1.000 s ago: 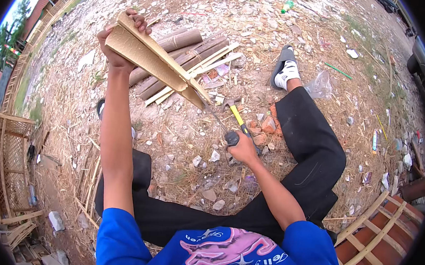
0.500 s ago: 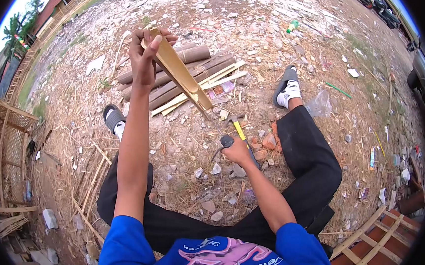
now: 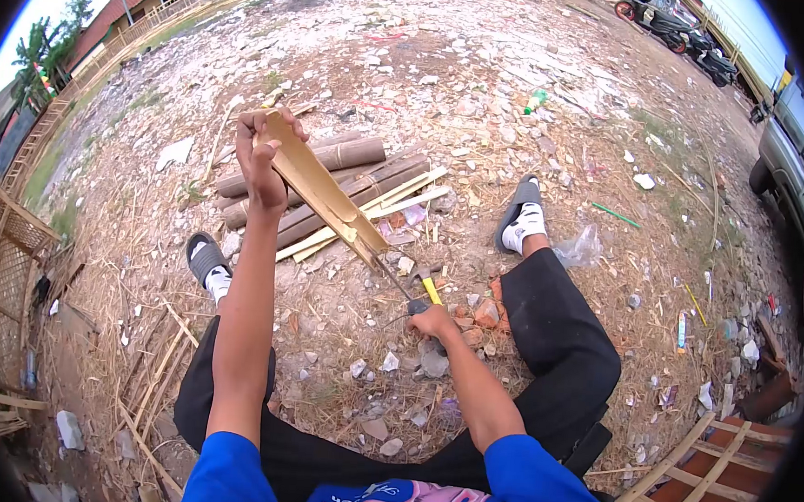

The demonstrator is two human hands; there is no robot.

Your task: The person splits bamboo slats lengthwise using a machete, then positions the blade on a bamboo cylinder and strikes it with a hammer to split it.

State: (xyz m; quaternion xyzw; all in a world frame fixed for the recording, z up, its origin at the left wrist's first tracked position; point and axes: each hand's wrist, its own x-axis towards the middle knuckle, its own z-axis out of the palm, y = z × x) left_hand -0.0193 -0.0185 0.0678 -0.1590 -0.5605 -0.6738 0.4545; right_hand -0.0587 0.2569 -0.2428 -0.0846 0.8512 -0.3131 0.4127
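My left hand (image 3: 264, 157) is closed around the upper end of a split bamboo piece (image 3: 318, 187), its hollow pale inner face turned up. The bamboo slants down to the right, with its lower end near the ground in front of me. My right hand (image 3: 434, 322) grips the black handle of a knife (image 3: 391, 276), whose thin dark blade points up and left at the bamboo's lower end. Whether the blade touches the bamboo I cannot tell. Just beyond my right hand lies a hammer (image 3: 431, 289) with a yellow handle, partly hidden.
Bamboo poles (image 3: 339, 153) and pale split strips (image 3: 410, 196) are piled beyond the left hand. Broken bricks (image 3: 486, 313) and stones lie by my right leg. A bamboo lattice (image 3: 693, 481) is at lower right, a woven frame (image 3: 4, 270) at left. A vehicle (image 3: 790, 162) stands at right.
The knife has swung from pointing back toward me to pointing at the bamboo's lower end. The view has tilted up a little, and my left hand still holds the bamboo.
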